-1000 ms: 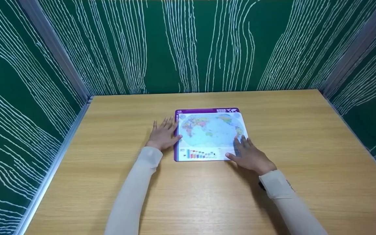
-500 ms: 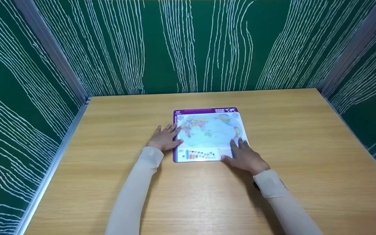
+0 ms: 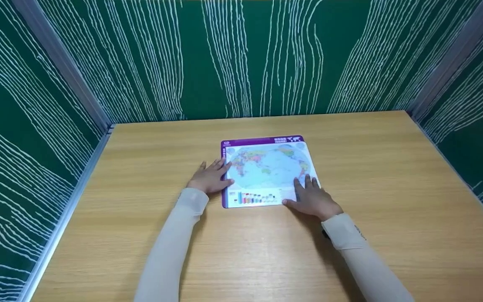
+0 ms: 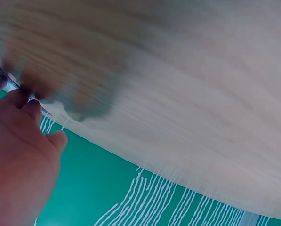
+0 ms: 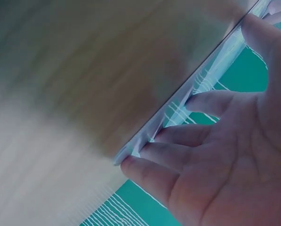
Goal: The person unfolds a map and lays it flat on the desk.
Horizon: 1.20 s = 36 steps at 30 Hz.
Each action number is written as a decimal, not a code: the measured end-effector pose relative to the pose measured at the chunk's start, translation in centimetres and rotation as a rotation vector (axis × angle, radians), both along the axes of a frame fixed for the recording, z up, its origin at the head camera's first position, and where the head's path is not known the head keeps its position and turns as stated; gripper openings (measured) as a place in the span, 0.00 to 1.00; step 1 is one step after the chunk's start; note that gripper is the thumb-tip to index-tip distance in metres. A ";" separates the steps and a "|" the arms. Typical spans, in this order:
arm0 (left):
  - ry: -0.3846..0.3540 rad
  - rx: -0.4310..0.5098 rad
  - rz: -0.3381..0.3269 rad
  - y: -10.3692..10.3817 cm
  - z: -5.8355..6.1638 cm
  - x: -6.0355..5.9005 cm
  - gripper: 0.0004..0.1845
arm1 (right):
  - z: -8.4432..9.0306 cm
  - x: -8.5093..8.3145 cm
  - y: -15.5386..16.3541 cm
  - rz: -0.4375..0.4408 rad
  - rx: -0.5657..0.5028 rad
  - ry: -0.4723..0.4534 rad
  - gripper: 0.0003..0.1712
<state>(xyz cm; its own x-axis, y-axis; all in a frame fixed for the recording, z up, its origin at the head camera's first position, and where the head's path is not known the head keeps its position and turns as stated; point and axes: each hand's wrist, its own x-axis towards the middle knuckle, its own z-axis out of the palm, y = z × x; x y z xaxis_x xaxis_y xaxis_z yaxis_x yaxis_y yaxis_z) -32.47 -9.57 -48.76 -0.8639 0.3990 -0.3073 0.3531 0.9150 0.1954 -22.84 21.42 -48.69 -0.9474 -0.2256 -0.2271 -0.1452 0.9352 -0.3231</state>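
Observation:
A flat rectangular world map board [image 3: 268,170], with a purple border along its top and left, lies on the wooden table. My left hand [image 3: 209,178] rests on its left edge, fingers spread and thumb over the map. At the lower right corner, my right hand [image 3: 315,201] touches the board with straight fingers. In the left wrist view the left hand [image 4: 20,150] has its fingertips at the board's edge. The right wrist view shows the right hand [image 5: 225,141] with fingertips along the board's glossy surface [image 5: 152,125], seen nearly edge-on. The hands cover parts of its left side and lower right corner.
The wooden table [image 3: 258,251] extends around the board on all sides. Green panels [image 3: 350,25] with white wavy lines stand behind it and at both sides, joined by grey metal posts [image 3: 65,63].
My left hand has slid slightly nearer along the board's left edge. The right hand has shifted a little left onto the lower right corner. The whole view has drifted slightly.

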 end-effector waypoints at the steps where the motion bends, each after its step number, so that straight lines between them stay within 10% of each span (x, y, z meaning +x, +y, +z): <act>1: 0.000 0.000 -0.001 0.0 0.0 0.0 0.39 | 0.1 0.0 0.0 0.001 -0.003 -0.001 0.50; 36: 0.007 0.012 -0.032 -0.7 -0.1 1.9 0.45 | 0.3 -2.6 2.9 0.077 0.003 -0.085 0.53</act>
